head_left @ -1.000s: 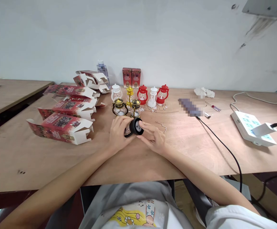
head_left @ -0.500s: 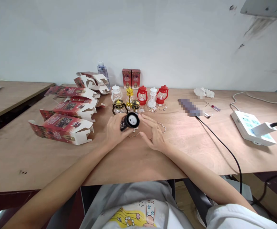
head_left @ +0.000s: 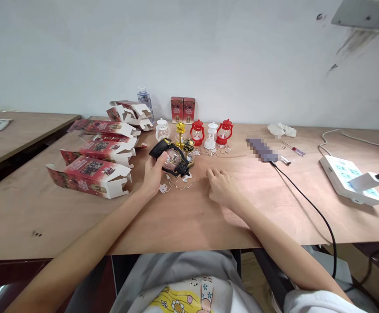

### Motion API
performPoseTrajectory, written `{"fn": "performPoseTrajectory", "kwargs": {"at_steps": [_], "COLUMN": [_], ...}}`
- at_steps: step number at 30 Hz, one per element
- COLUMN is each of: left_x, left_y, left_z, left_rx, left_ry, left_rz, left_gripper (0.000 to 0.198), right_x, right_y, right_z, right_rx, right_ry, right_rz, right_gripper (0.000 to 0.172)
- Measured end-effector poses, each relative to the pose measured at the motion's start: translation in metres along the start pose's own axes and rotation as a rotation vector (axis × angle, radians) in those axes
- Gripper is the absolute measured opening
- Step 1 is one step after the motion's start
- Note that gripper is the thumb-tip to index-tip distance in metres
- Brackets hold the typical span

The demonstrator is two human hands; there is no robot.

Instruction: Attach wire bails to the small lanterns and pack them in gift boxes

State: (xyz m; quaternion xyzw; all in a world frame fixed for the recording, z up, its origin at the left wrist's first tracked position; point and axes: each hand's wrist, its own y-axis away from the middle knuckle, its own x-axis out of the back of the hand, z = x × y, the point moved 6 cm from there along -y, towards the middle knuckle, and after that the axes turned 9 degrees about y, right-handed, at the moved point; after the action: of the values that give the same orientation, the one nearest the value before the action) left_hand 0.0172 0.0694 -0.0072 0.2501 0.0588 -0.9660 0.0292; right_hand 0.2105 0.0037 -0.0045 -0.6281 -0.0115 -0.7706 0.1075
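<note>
My left hand (head_left: 152, 174) grips a small black toy lantern (head_left: 170, 156) with a clear globe, tilted over just above the table. A thin wire handle (head_left: 179, 184) with white tags lies on the wood right below it. My right hand (head_left: 221, 186) rests on the table to the right, fingers loosely bent and apart, holding nothing. Behind the lantern stands a row of small lanterns: white (head_left: 162, 129), gold (head_left: 180, 132), red (head_left: 196, 131), white (head_left: 212, 134) and red (head_left: 224, 131).
Several red-and-white open cartons (head_left: 89, 176) lie at the left. Two red boxes (head_left: 183, 109) and a bottle (head_left: 144, 99) stand by the wall. At the right are a white power strip (head_left: 349, 179), a black cable (head_left: 306, 200), a screwdriver (head_left: 294, 149) and crumpled tissue (head_left: 281, 129).
My right hand has let go of the black lantern and dropped to the table. My left hand has turned the lantern on its side and moved it slightly back and left.
</note>
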Motion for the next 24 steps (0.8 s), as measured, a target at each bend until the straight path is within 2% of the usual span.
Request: {"fn": "performPoseTrajectory", "kwargs": {"at_steps": [7, 11, 13, 17, 18, 21, 24], "left_x": [-0.009, -0.009, -0.009, -0.008, -0.008, -0.009, -0.012], "left_y": [0.004, 0.005, 0.005, 0.004, 0.004, 0.005, 0.009], "left_z": [0.002, -0.001, -0.001, -0.002, -0.002, -0.002, -0.005], "left_rx": [0.136, 0.193, 0.205, 0.226, 0.234, 0.257, 0.282], "left_ry": [0.104, 0.129, 0.138, 0.151, 0.153, 0.161, 0.168], "left_rz": [-0.026, -0.038, -0.037, -0.023, -0.021, -0.021, -0.031], "left_gripper": [0.038, 0.036, 0.035, 0.033, 0.033, 0.032, 0.028], "right_x": [-0.001, 0.004, 0.01, 0.033, 0.036, 0.039, 0.039], "right_y": [0.002, -0.004, -0.005, 0.01, 0.015, 0.026, 0.03], "right_z": [-0.002, 0.001, 0.003, 0.01, 0.01, 0.005, 0.002], "right_rx": [-0.001, 0.047, 0.074, 0.193, 0.243, 0.37, 0.385], "right_ry": [0.026, -0.036, -0.126, -0.414, -0.454, -0.51, -0.562], "right_rz": [0.021, 0.112, 0.249, 0.763, 0.851, 0.976, 1.021], "right_gripper": [0.043, 0.036, 0.031, 0.028, 0.029, 0.032, 0.03]}}
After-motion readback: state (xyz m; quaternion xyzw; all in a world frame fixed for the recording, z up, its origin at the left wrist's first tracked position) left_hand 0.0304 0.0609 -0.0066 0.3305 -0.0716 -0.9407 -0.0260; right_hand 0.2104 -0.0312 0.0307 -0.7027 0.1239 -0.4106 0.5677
